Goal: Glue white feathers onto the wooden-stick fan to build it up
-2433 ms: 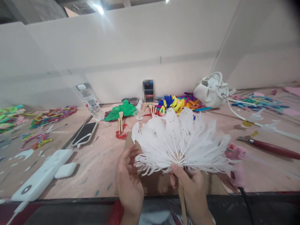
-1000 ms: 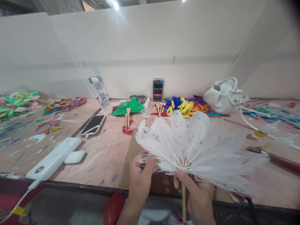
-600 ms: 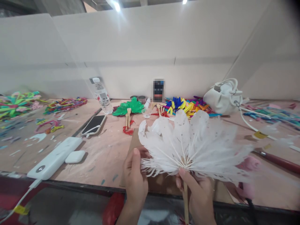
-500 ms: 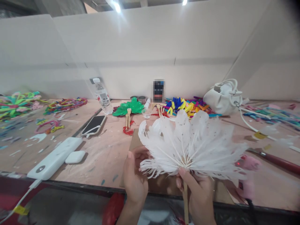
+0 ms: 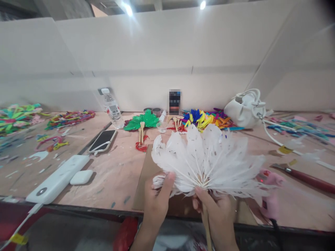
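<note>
A white feather fan (image 5: 206, 157) is spread in front of me, its quills meeting at a wooden handle (image 5: 206, 223). My right hand (image 5: 217, 212) is closed around the top of that handle, thumb pressed over the place where the quills join. My left hand (image 5: 158, 198) pinches the feathers at the fan's lower left edge, thumb on top and the other fingers mostly hidden behind. Under the fan lies a brown cardboard sheet (image 5: 142, 181). A pink glue gun (image 5: 270, 202) with a red light rests just right of the fan, partly covered by feather tips.
Phone (image 5: 103, 141), power bank (image 5: 59, 179) and white earbud case (image 5: 81, 177) lie to the left. A water bottle (image 5: 112, 108), green feather fan (image 5: 143, 121), coloured feathers (image 5: 200, 118) and white bag (image 5: 244, 108) stand along the back. A red-handled knife (image 5: 309, 179) lies right.
My left hand has gone from open beside the fan to pinching its lower left feathers, thumb now on top. The view has shifted slightly. My right hand keeps its grip on the handle.
</note>
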The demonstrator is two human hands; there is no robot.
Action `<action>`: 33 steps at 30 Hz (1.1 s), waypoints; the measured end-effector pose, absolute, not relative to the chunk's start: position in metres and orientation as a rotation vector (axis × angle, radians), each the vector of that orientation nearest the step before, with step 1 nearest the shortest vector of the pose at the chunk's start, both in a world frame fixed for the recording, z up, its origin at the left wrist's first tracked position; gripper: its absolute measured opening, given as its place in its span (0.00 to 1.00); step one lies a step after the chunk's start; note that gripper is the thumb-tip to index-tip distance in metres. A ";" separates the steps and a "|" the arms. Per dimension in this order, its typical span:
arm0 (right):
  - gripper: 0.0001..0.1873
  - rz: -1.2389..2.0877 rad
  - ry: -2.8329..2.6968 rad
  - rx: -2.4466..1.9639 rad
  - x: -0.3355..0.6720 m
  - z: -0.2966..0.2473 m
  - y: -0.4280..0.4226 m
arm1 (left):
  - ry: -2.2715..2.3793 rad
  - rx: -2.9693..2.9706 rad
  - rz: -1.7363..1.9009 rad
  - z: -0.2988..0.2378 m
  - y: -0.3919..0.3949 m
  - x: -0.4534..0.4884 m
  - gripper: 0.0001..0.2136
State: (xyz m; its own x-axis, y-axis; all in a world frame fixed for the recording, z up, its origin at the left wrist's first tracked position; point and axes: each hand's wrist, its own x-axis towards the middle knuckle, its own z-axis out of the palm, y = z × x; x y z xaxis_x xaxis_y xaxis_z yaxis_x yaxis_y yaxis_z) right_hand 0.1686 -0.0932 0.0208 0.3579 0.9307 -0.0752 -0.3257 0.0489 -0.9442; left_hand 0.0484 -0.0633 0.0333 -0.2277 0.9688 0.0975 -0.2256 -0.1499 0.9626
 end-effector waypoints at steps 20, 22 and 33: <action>0.22 1.000 -0.745 -1.150 0.170 0.004 -0.091 | 1.090 0.740 1.808 0.047 -0.052 0.036 0.15; 0.23 1.044 -0.706 -1.120 0.169 0.009 -0.092 | 1.039 0.782 1.827 0.046 -0.053 0.033 0.17; 0.26 1.332 -0.556 -0.867 0.174 0.008 -0.080 | 0.784 1.104 1.384 0.027 -0.059 0.009 0.15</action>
State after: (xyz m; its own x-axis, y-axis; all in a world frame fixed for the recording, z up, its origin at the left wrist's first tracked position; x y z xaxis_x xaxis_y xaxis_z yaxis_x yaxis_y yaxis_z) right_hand 0.1745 -0.0799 0.0084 0.1827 0.9751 -0.1256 -0.5968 0.0085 -0.8023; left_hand 0.0094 -0.0592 0.0272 0.0838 0.9809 0.1755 -0.3544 -0.1353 0.9253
